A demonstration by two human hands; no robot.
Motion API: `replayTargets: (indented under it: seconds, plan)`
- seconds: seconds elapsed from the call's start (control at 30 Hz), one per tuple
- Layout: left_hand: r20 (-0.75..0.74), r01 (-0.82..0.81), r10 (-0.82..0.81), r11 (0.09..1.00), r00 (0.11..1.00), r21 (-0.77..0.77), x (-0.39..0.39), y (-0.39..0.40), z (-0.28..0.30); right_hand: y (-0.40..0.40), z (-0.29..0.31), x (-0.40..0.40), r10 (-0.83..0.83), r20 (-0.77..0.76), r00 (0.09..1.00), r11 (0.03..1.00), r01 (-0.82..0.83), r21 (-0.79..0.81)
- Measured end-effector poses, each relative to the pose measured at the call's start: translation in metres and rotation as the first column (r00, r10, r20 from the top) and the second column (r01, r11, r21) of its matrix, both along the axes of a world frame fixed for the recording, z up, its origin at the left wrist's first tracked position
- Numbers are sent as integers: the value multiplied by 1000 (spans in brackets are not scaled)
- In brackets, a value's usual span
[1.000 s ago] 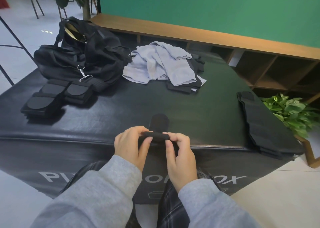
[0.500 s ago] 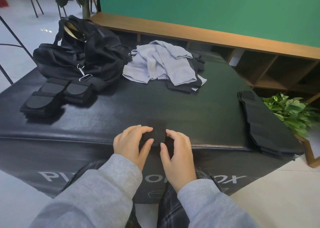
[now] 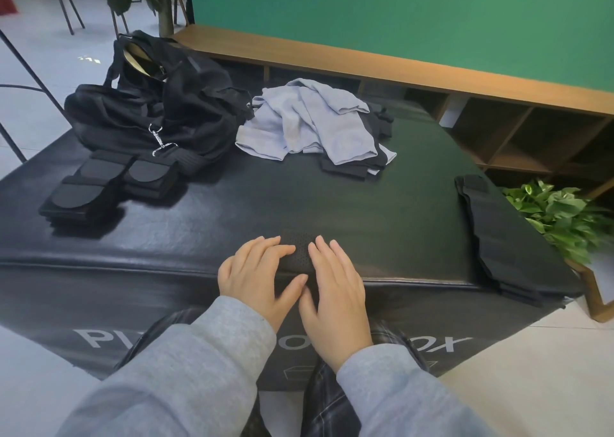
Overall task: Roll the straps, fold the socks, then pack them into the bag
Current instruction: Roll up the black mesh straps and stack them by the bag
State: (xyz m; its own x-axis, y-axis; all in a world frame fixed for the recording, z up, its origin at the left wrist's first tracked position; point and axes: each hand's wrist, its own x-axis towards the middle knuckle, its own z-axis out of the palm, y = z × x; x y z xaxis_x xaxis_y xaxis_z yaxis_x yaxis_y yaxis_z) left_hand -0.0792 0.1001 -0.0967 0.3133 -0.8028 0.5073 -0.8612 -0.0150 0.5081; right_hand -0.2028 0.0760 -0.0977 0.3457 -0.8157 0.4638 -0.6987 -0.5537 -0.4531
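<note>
Closest in, at the near edge of the black padded table (image 3: 332,204), a left hand (image 3: 255,267) and a right hand (image 3: 335,287) side by side. Both lying flat, fingers straight, pressing down on a small black strap (image 3: 299,248) with tiny holes in it. Grip loose and spread on both sides, not curled round anything. A second ago, pinching and turning that strap, with a loose end still sticking out ahead; now no loose end showing, just a short, neat bundle under the fingers. Probably pressing the sticky end shut, so likely done with this roll and ready to set it with the others. Further out on the left, three rolled straps (image 3: 99,184) sitting close together. On the right, a pile of long flat straps (image 3: 498,237) along the table edge, not rolled yet. Further back in the middle, a heap of gray and black socks (image 3: 309,120), not folded yet. Back left, the black bag (image 3: 159,111), slumped and open at the top, touching the rolled straps. Nothing seen packed so far, so plenty left to do. Beyond the table, a leafy plant (image 3: 558,217) and a wooden shelf (image 3: 432,71) under a green wall.
</note>
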Motion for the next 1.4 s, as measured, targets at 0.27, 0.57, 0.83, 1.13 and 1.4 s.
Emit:
replayTargets:
  seconds: [0.27,0.57,0.83,1.13,1.4]
  plan:
    - [3,-26,26,999,1000,23,0,-1,-2,-6,5,-7,49,54,997,992,-55,113]
    - [-95,-133,140,989,986,71,4,2,8,-4,22,-6,84,-30,996,958,-72,277]
    - [-180,-226,234,972,955,66,23,5,14,-15,35,30,106,-452,886,967,13,253]
    - [-115,-352,373,921,921,169,59,10,24,-45,43,68,199,-571,796,965,-60,254]
    - [-119,-402,411,911,904,93,96,18,30,-57,46,76,234,-547,804,953,-79,292]
